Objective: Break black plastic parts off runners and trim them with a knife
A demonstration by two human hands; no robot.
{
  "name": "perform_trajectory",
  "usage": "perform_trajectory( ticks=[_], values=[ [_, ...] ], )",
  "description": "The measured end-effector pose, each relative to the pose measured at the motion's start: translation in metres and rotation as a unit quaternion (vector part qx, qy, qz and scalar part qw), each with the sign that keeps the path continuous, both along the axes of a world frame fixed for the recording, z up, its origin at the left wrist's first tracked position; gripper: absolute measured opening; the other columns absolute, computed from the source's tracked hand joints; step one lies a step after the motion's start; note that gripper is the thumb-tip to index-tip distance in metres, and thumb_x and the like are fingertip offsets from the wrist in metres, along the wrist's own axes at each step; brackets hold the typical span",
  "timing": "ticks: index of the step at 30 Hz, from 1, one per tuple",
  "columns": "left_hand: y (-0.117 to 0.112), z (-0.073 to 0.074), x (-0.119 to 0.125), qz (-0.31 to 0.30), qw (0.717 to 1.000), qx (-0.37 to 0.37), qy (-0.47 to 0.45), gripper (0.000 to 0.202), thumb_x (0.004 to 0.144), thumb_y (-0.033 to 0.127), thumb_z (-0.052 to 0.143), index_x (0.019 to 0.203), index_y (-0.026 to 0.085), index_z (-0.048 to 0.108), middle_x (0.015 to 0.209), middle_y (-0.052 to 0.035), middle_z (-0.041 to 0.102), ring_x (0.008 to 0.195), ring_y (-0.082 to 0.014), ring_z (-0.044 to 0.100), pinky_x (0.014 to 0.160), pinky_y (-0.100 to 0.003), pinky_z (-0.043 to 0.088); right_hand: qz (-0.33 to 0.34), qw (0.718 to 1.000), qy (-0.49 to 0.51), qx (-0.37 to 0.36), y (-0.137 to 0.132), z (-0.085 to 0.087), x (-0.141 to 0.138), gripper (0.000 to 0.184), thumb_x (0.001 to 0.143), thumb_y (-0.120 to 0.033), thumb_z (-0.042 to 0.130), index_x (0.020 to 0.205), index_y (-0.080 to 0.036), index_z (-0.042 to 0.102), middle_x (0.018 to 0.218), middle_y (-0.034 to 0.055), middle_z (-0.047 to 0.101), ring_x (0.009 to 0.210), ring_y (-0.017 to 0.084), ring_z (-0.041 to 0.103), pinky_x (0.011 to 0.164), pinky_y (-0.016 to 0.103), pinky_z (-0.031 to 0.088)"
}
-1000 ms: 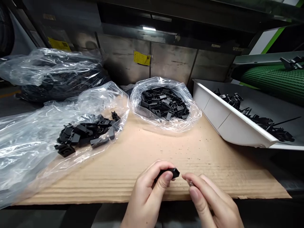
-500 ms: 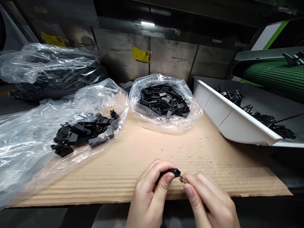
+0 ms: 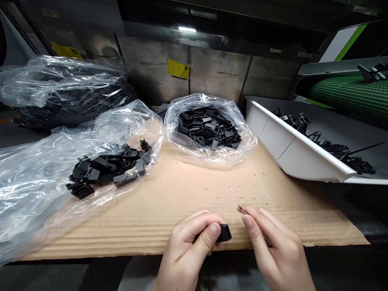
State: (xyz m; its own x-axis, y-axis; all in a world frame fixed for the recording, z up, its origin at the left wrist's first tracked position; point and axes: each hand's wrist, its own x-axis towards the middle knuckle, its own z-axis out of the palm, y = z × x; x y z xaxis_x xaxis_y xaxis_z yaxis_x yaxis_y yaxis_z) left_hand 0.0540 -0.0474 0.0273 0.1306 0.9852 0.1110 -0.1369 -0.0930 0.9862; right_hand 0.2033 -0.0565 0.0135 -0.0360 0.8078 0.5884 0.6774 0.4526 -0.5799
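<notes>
My left hand (image 3: 192, 246) is closed around a small black plastic part (image 3: 224, 233), whose hollow rectangular end sticks out past the thumb. My fingers cover the rest of that part. To its right, my right hand (image 3: 273, 242) pinches a thin pointed metal blade (image 3: 240, 207) between thumb and forefinger. Only the tip shows, pointing up and left, apart from the black part; the remainder lies hidden in the hand. Both hands are over the front edge of the cardboard sheet (image 3: 194, 194).
An open clear bag (image 3: 242, 155) full of black parts stands at the back centre. Loose black parts (image 3: 103, 169) lie on another clear bag at left, before a large filled bag (image 3: 69, 97). At right are a white tray (image 3: 297, 151) with black pieces and a green conveyor belt (image 3: 348, 91).
The hands have moved apart. The blade has come away from the black part's end and shifted up and right. The black part has dropped slightly, with its open end turned.
</notes>
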Motion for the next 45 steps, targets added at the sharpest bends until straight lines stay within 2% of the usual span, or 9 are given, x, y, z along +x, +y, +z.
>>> perform_trajectory(
  ticks=[5,10,18,22,26,32,35,40,45],
  values=[
    [0.0,0.001,0.0,-0.032,0.998,-0.047,-0.036,0.035,0.083,0.036,0.051,0.056,0.016,0.053,0.051,0.003,0.039,0.049,-0.0102,0.034,0.048,-0.022,0.028,0.125,0.991,0.048,-0.019,-0.007,0.008,0.0,0.014,0.085,-0.015,0.047,0.085,-0.021,0.059,0.063,-0.0005,0.057,0.054,0.011,0.054,0.051,0.022,0.042],
    [0.001,-0.001,-0.002,-0.05,0.998,-0.025,-0.012,0.036,0.086,0.034,0.046,0.056,0.015,0.049,0.053,0.0035,0.037,0.05,-0.0096,0.034,0.048,-0.022,0.027,0.166,0.985,0.035,0.014,-0.008,0.009,-0.005,0.014,0.086,-0.015,0.045,0.076,-0.018,0.055,0.058,0.0,0.05,0.048,0.011,0.046,0.045,0.022,0.035],
    [0.0,-0.007,-0.004,-0.036,0.999,0.03,0.028,0.032,0.089,0.031,0.045,0.062,0.016,0.053,0.056,0.0035,0.041,0.053,-0.0093,0.038,0.05,-0.02,0.031,0.15,0.988,-0.007,-0.04,-0.002,0.013,0.0,0.016,0.085,-0.013,0.044,0.072,-0.018,0.053,0.06,0.0008,0.052,0.053,0.012,0.05,0.049,0.023,0.037],
    [-0.004,-0.008,-0.001,-0.003,0.993,0.087,0.077,0.029,0.089,0.025,0.044,0.063,0.017,0.054,0.057,0.0032,0.042,0.053,-0.0098,0.041,0.051,-0.02,0.032,0.096,0.994,-0.033,-0.042,0.001,0.01,0.004,0.012,0.085,-0.014,0.046,0.081,-0.018,0.056,0.067,0.0014,0.056,0.061,0.013,0.055,0.055,0.023,0.041],
    [-0.008,-0.014,0.005,0.074,0.97,0.183,0.142,0.017,0.087,0.014,0.044,0.076,0.019,0.055,0.064,0.0024,0.049,0.06,-0.0113,0.047,0.057,-0.02,0.036,0.097,0.994,-0.038,-0.013,-0.008,0.012,0.003,0.011,0.084,-0.011,0.047,0.082,-0.019,0.054,0.065,0.0004,0.055,0.06,0.012,0.055,0.055,0.022,0.041],
    [-0.005,-0.022,0.008,0.104,0.944,0.254,0.181,0.016,0.085,0.008,0.043,0.083,0.02,0.053,0.065,0.0019,0.049,0.059,-0.0119,0.047,0.055,-0.021,0.037,0.097,0.993,-0.06,-0.014,-0.013,0.012,-0.005,0.012,0.085,-0.012,0.045,0.08,-0.018,0.054,0.062,0.001,0.054,0.055,0.013,0.053,0.051,0.023,0.039],
    [-0.005,-0.021,0.008,0.109,0.941,0.264,0.181,0.016,0.085,0.007,0.043,0.081,0.019,0.053,0.064,0.0021,0.047,0.057,-0.0117,0.046,0.054,-0.021,0.037,0.108,0.992,-0.052,-0.033,-0.009,0.008,-0.004,0.013,0.086,-0.013,0.044,0.079,-0.019,0.053,0.064,0.0008,0.055,0.057,0.013,0.053,0.052,0.023,0.039],
    [-0.008,-0.019,0.009,0.111,0.952,0.231,0.166,0.017,0.086,0.009,0.042,0.081,0.02,0.054,0.065,0.0023,0.048,0.058,-0.0114,0.047,0.055,-0.02,0.038,0.06,0.992,-0.002,-0.112,-0.006,0.005,-0.003,0.02,0.089,-0.022,0.04,0.074,-0.02,0.053,0.063,-0.0002,0.053,0.057,0.013,0.051,0.054,0.025,0.037],
    [-0.009,-0.018,0.008,0.111,0.956,0.221,0.161,0.017,0.087,0.011,0.044,0.08,0.021,0.055,0.065,0.0033,0.049,0.059,-0.0106,0.048,0.056,-0.019,0.038,0.076,0.985,0.068,-0.136,-0.006,0.006,-0.002,0.018,0.089,-0.023,0.041,0.079,-0.022,0.056,0.064,-0.003,0.053,0.058,0.01,0.051,0.055,0.023,0.037]
  ],
)
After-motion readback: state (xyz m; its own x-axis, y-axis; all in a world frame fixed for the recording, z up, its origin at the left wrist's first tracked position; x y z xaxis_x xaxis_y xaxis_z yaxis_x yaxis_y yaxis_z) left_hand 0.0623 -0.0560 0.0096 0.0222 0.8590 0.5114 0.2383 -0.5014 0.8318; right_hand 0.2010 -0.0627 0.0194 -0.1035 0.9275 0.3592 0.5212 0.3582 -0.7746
